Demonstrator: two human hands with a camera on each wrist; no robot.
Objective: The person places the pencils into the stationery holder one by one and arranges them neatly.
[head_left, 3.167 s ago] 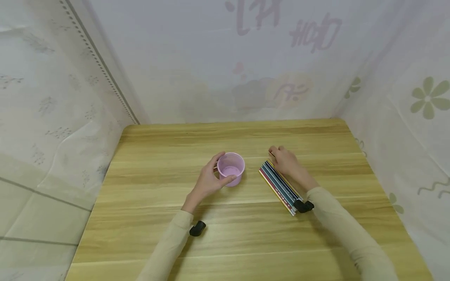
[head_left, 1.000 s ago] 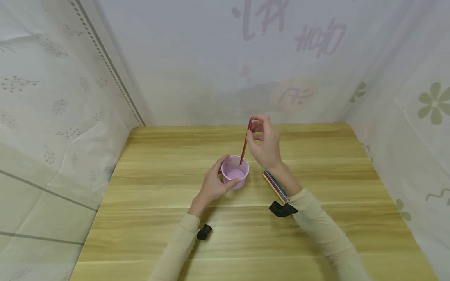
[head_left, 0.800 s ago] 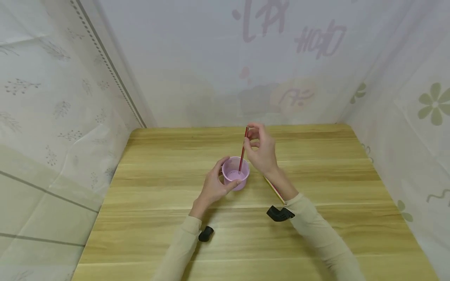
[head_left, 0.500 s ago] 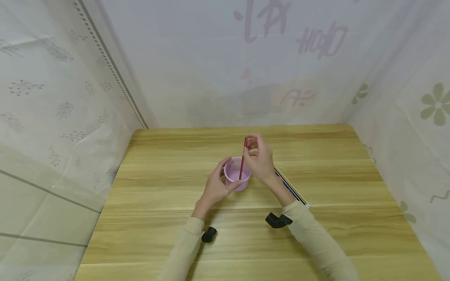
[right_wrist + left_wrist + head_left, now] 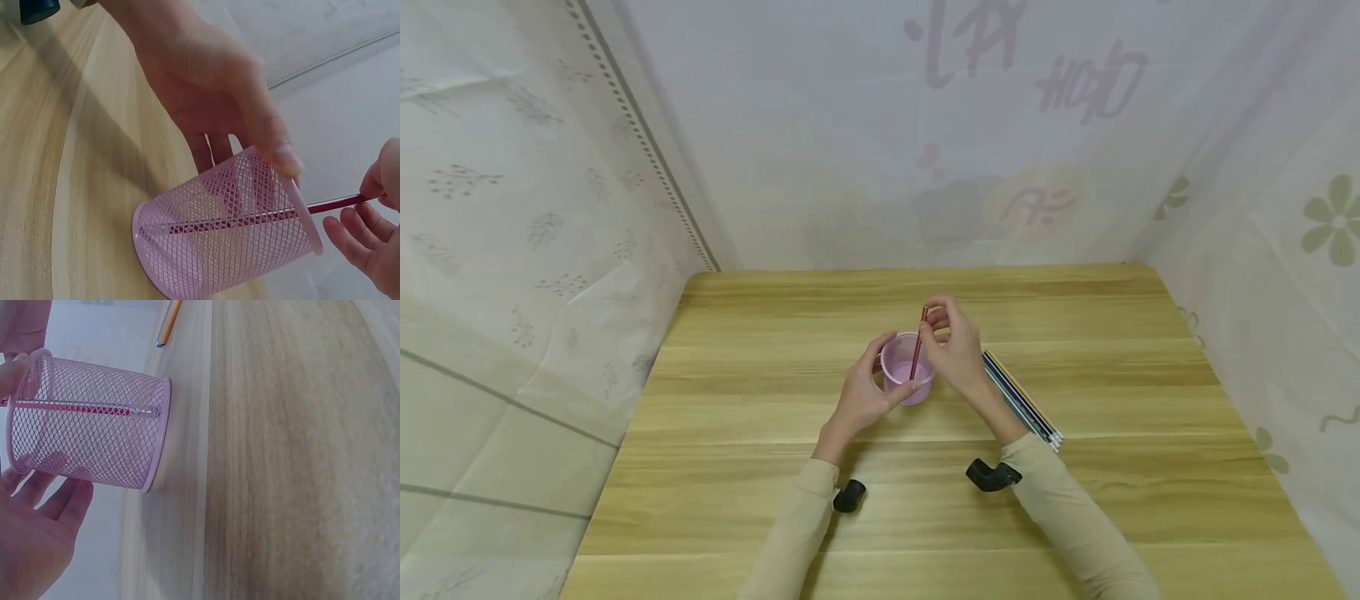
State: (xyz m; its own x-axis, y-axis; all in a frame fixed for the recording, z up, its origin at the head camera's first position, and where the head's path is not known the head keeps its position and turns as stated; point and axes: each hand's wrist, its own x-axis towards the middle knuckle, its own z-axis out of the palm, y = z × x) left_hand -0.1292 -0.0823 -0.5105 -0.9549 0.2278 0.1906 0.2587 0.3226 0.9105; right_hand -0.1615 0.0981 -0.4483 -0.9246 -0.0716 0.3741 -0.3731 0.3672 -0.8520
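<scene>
Head: red pencil [image 5: 918, 343] in cup [image 5: 898, 352]

The cup [image 5: 90, 434] looks metal mesh, the pencil [image 5: 335, 203] glossy.

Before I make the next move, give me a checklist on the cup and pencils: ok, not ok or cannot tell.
1. Cup steadied: ok. The left hand holds the pink mesh cup near its rim.
2. Pencil's lower end inside the cup: ok. The red pencil goes in metal-ferrule end first.
3. Pencil end resting on the cup's base: cannot tell. It is close to it.
4. Pencil released: not ok. The right hand pinches its upper part.
5. Loose pencils apart from the cup: ok. They lie on the table.
6. Loose pencil count: cannot tell, partly blocked from view.
</scene>
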